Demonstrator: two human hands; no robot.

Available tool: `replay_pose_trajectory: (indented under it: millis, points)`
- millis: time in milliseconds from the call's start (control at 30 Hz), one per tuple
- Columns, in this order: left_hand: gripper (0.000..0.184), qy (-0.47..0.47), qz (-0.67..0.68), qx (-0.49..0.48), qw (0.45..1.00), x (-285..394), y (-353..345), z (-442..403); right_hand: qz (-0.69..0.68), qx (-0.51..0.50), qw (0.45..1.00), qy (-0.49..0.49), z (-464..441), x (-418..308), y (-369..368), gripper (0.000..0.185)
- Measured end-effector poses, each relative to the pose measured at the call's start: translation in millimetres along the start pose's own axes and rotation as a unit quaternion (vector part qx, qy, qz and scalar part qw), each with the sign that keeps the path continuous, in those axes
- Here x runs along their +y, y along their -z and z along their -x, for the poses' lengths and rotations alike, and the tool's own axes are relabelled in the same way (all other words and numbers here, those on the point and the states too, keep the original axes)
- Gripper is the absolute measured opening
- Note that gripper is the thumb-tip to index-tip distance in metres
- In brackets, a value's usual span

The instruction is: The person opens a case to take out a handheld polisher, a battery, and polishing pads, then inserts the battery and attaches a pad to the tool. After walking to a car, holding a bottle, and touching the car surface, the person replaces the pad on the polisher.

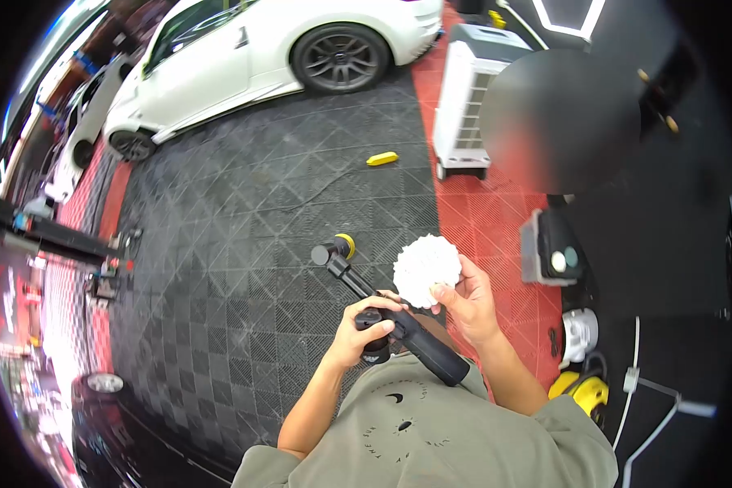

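My left hand is wrapped round the body of a black long-necked cordless polisher, held in front of my shirt. At the far end of its neck is a round head with a yellow backing pad. Between the thumb and fingers of my right hand is a round, white, fluffy polishing pad, apart from the polisher's head. Some of the right fingers are hidden behind the pad.
A white car stands ahead on dark floor tiles. A small yellow object lies on the floor. On the right are a white wheeled air cooler, a grey bin and a yellow machine. A lift post reaches in from the left.
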State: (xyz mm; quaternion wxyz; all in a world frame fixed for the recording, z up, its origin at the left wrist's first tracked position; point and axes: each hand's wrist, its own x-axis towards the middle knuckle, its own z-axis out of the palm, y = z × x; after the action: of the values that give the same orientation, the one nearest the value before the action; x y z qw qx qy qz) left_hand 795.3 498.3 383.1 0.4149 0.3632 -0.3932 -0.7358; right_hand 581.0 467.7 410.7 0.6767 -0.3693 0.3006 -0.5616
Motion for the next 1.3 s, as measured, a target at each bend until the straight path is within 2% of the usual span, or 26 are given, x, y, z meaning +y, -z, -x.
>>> replay_pose_trajectory:
  millis: [67, 133, 267, 367, 433, 467, 533, 567, 600, 667, 733, 767, 800, 833, 867, 900, 967, 1000, 1067, 1167, 1267, 1300]
  points:
    - [0.028, 0.002, -0.017, 0.050, 0.999, 23, 16, -16, 0.053, -0.039, 0.998, -0.021, -43, 4, -5, 0.029]
    - [0.027, -0.055, -0.061, 0.076, 0.994, 40, 36, -30, 0.053, -0.077, 0.995, -0.034, -84, 4, -16, 0.029]
    - [0.032, -0.065, -0.079, 0.164, 0.981, 64, 73, -48, 0.106, -0.155, 0.973, -0.131, -142, 19, -41, 0.030]
    - [0.035, -0.079, -0.043, 0.201, 0.975, 82, 108, -54, 0.157, -0.196, 0.955, -0.159, -175, 37, -72, 0.030]
    - [0.026, -0.052, 0.047, 0.211, 0.975, 95, 134, -54, 0.189, -0.236, 0.937, -0.175, -195, 56, -84, 0.033]
    - [0.026, -0.059, 0.049, 0.213, 0.974, 96, 147, -52, 0.193, -0.241, 0.935, -0.174, -205, 66, -86, 0.033]
    - [0.030, -0.052, 0.141, 0.182, 0.972, 100, 188, -46, 0.127, -0.370, 0.903, -0.175, -234, 94, -101, 0.037]
    - [0.034, -0.057, 0.154, 0.187, 0.969, 105, 205, -42, 0.090, -0.377, 0.901, -0.197, -251, 120, -103, 0.045]
    - [0.034, -0.065, 0.156, 0.185, 0.968, 115, 223, -39, 0.040, -0.308, 0.913, -0.263, -263, 146, -123, 0.066]
    - [0.036, -0.076, 0.187, 0.154, 0.967, 133, 256, -21, 0.012, -0.234, 0.873, -0.428, -288, 182, -168, 0.062]
    - [0.036, -0.069, 0.200, 0.139, 0.967, 145, 296, 1, -0.003, -0.236, 0.820, -0.521, -296, 206, -230, 0.060]
    - [0.036, -0.066, 0.206, 0.122, 0.969, 156, 320, 7, 0.069, -0.177, 0.807, -0.559, -302, 230, -256, 0.058]
    - [0.036, -0.061, 0.212, 0.107, 0.970, 170, 342, 15, 0.085, -0.192, 0.800, -0.563, -307, 246, -282, 0.058]
    - [0.045, -0.073, 0.186, 0.129, 0.971, 183, 361, 26, 0.051, -0.276, 0.813, -0.510, -311, 262, -306, 0.053]
    - [0.045, -0.087, 0.188, 0.141, 0.968, 196, 381, 39, 0.010, -0.356, 0.817, -0.454, -317, 278, -331, 0.049]
    - [0.040, -0.080, 0.178, 0.142, 0.970, 205, 400, 54, 0.014, -0.368, 0.807, -0.462, -323, 288, -358, 0.049]
    - [0.027, -0.066, 0.187, 0.154, 0.968, 215, 422, 81, -0.016, -0.332, 0.756, -0.564, -328, 296, -398, 0.046]
    - [0.024, -0.072, 0.211, 0.164, 0.961, 220, 432, 97, -0.099, -0.269, 0.706, -0.647, -329, 305, -419, 0.046]
    - [0.023, -0.074, 0.234, 0.218, 0.945, 232, 454, 127, -0.064, -0.308, 0.735, -0.601, -342, 342, -439, 0.044]
    - [0.024, -0.112, 0.324, 0.267, 0.901, 232, 484, 156, -0.035, -0.298, 0.721, -0.625, -363, 407, -443, 0.041]
    - [0.026, -0.140, 0.326, 0.350, 0.867, 238, 512, 181, 0.004, -0.279, 0.715, -0.642, -384, 470, -466, 0.037]
    - [0.014, -0.142, 0.335, 0.379, 0.851, 249, 521, 192, 0.034, -0.334, 0.714, -0.615, -384, 441, -520, 0.035]
